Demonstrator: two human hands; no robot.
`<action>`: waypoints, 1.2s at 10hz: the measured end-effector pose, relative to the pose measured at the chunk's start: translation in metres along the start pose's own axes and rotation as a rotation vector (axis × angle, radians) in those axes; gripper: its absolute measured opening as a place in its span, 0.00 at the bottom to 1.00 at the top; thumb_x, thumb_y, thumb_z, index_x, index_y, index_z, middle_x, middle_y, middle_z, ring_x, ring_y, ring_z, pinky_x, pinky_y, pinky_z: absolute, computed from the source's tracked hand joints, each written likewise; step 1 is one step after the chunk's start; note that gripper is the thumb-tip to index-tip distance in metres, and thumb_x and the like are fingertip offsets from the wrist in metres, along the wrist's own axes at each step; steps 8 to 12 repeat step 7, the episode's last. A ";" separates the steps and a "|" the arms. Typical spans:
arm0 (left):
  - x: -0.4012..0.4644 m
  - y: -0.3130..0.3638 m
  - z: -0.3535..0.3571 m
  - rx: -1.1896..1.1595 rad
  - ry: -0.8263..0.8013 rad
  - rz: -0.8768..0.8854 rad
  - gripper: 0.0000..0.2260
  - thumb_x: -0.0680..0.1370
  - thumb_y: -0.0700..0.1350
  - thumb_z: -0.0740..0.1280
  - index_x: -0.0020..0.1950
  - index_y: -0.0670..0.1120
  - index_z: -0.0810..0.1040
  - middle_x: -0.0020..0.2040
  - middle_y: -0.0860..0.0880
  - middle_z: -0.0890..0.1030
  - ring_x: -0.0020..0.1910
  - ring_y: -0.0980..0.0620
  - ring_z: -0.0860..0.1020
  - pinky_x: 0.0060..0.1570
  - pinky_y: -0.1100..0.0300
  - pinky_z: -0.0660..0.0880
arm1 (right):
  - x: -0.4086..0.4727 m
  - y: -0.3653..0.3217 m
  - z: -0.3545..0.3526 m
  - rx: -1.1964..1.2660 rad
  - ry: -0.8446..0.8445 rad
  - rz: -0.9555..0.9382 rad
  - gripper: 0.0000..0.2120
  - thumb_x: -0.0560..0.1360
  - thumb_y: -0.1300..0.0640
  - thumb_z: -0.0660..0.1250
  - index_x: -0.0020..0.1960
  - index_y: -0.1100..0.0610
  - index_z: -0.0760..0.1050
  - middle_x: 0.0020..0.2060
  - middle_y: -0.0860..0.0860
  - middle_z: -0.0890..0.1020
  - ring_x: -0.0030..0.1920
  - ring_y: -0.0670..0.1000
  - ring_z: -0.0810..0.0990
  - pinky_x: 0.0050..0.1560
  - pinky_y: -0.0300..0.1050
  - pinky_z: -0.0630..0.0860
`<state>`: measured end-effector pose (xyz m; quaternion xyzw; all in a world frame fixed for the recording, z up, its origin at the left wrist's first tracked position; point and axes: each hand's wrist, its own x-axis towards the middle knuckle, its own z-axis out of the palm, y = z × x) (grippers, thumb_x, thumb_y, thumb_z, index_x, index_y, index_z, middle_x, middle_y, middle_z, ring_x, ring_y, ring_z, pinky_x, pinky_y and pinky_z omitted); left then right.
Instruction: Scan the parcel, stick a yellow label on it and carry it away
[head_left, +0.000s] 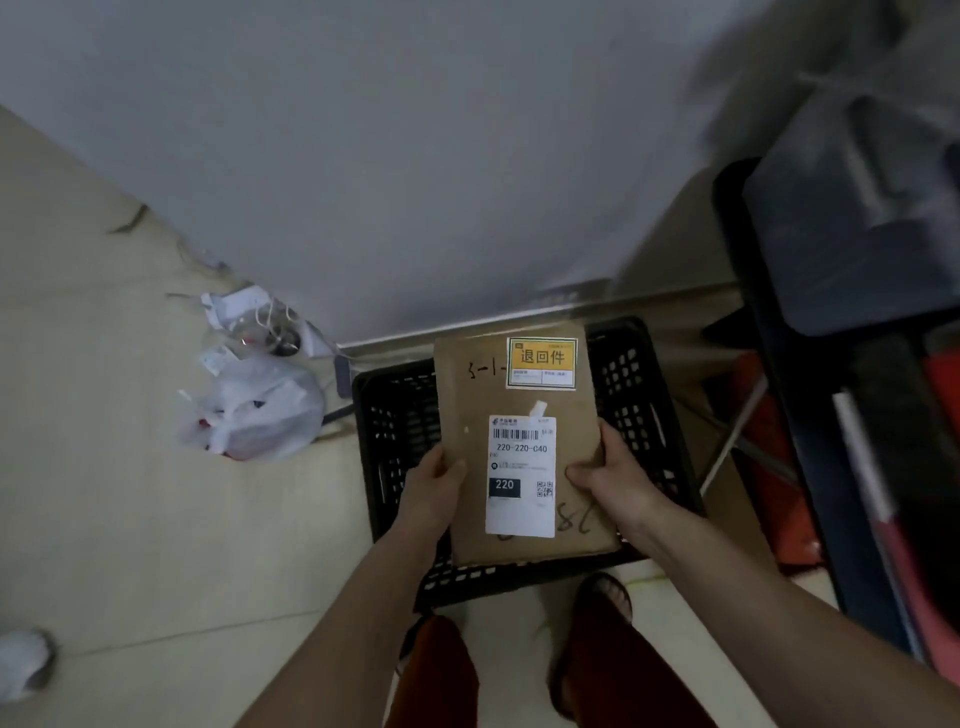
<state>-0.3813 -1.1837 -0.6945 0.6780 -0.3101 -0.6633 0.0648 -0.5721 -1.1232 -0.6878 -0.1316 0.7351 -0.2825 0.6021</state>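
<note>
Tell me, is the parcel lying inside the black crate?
No, both hands, left and right, hold the parcel above the crate.

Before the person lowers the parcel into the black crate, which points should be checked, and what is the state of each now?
1. Yellow label stuck on parcel: ok.
2. Left hand grips the parcel's left edge: ok.
3. Right hand grips the right edge: ok.
4. Parcel is above the black crate: ok.
5. Crate has free space: cannot tell, parcel hides the middle.
6. Parcel was scanned: cannot tell.
</note>
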 end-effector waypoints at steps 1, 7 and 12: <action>0.040 -0.025 0.007 0.012 0.015 -0.045 0.15 0.81 0.41 0.58 0.67 0.49 0.72 0.57 0.50 0.79 0.53 0.51 0.78 0.59 0.51 0.74 | 0.043 0.029 0.008 -0.035 0.028 0.069 0.35 0.73 0.67 0.64 0.74 0.49 0.55 0.56 0.51 0.77 0.56 0.53 0.77 0.56 0.51 0.77; 0.090 -0.040 0.010 -0.118 0.150 -0.027 0.15 0.76 0.28 0.53 0.47 0.37 0.79 0.40 0.43 0.80 0.38 0.49 0.78 0.38 0.61 0.76 | 0.092 0.040 0.027 -0.024 -0.014 0.205 0.13 0.77 0.68 0.58 0.41 0.60 0.78 0.42 0.57 0.83 0.39 0.52 0.80 0.31 0.39 0.77; 0.090 -0.040 0.010 -0.118 0.150 -0.027 0.15 0.76 0.28 0.53 0.47 0.37 0.79 0.40 0.43 0.80 0.38 0.49 0.78 0.38 0.61 0.76 | 0.092 0.040 0.027 -0.024 -0.014 0.205 0.13 0.77 0.68 0.58 0.41 0.60 0.78 0.42 0.57 0.83 0.39 0.52 0.80 0.31 0.39 0.77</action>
